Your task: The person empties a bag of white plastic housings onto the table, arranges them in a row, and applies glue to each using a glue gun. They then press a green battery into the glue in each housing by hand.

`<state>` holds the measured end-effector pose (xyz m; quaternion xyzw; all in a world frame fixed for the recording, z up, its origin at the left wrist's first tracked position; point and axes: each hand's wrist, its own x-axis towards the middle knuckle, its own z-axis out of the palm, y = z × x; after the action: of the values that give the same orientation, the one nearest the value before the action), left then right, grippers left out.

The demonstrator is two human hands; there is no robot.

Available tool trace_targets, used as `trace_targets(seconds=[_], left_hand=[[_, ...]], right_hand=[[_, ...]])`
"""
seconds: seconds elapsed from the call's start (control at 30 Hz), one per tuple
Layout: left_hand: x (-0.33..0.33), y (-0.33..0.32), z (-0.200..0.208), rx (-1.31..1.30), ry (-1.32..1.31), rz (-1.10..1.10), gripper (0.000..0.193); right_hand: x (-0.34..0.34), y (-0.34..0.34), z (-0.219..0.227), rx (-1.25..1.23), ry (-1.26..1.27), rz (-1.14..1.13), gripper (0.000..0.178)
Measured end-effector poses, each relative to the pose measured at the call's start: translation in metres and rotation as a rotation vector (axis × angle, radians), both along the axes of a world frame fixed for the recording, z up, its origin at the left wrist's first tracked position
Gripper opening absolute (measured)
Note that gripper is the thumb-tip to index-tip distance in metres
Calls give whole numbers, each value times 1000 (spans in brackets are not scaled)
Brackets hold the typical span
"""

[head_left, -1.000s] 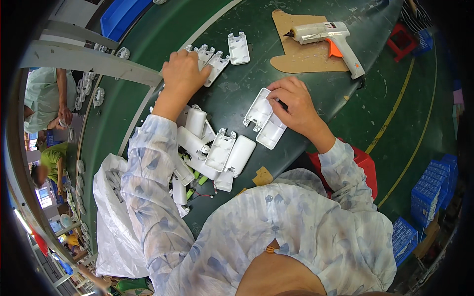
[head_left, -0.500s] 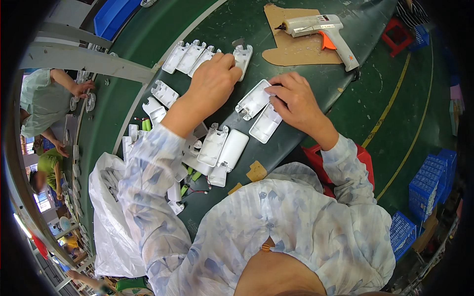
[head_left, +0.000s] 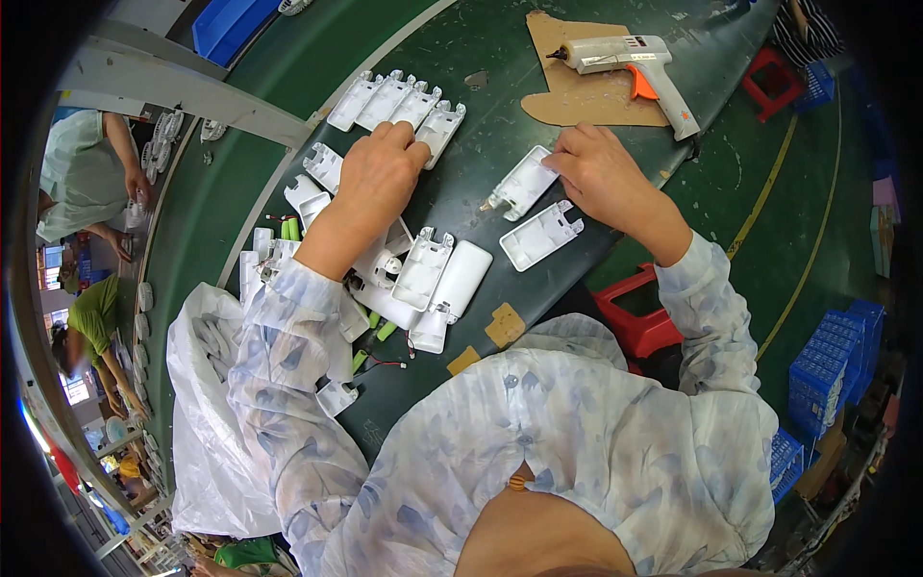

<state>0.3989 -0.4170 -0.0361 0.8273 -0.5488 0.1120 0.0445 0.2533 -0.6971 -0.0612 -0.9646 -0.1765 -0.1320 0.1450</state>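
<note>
The glue gun [head_left: 615,55] has little dark marks on its side, too small to read here. Low on its handle is a small orange mark, a bit like a star. The gun is pale grey with an orange trigger, and it lies on brown cardboard [head_left: 567,109].

The white shell [head_left: 524,183] is at the right hand [head_left: 604,178], over the green table [head_left: 471,213]. It is long and hollow, like a tiny tub, with smooth sides, round corners and a thin rim. Its bumpy end points down and to the left. The right thumb and finger are pinched on its top right corner. I cannot tell if the shell is lifted up a bit.

Just below it lies a second shell [head_left: 541,237], with its notched end pointing right.

The left hand [head_left: 383,178] is at the low end of the last shell in a row of four shells [head_left: 385,102]. Its fingers are bent and close together, but I cannot tell if they grip that shell.

Under and beside the left arm is a messy pile of white parts [head_left: 421,274], with green sticks [head_left: 386,331] and thin wires [head_left: 386,363] poking out.
</note>
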Motion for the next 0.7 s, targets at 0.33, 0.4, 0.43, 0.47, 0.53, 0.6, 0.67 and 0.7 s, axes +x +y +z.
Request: trace_targets(seconds=[0.33,0.4,0.43,0.47,0.53,0.6,0.67,0.7], left_hand=[[-21,2,18,-70,67,127,19],[-37,-4,28,-121,232,76,18],[-45,-7,28,-89,282,57,17],[-54,-8,30,-62,353,23,16],[-76,-13,29,-56,408,-73,14],[-95,-14,21,-76,361,-153,15],[-109,-15,9,-75,329,-177,17],[-114,-17,7,-73,275,-199,18]], right_hand=[[4,23,14,-37,-105,-5,25],[9,38,12,3,-132,-55,31],[13,45,10,16,-142,-55,32],[20,53,7,14,-138,-55,32],[32,66,0,58,-112,-46,31],[46,74,-3,86,-109,-5,31],[53,79,-2,96,-19,58,21],[56,79,-3,96,-17,61,21]])
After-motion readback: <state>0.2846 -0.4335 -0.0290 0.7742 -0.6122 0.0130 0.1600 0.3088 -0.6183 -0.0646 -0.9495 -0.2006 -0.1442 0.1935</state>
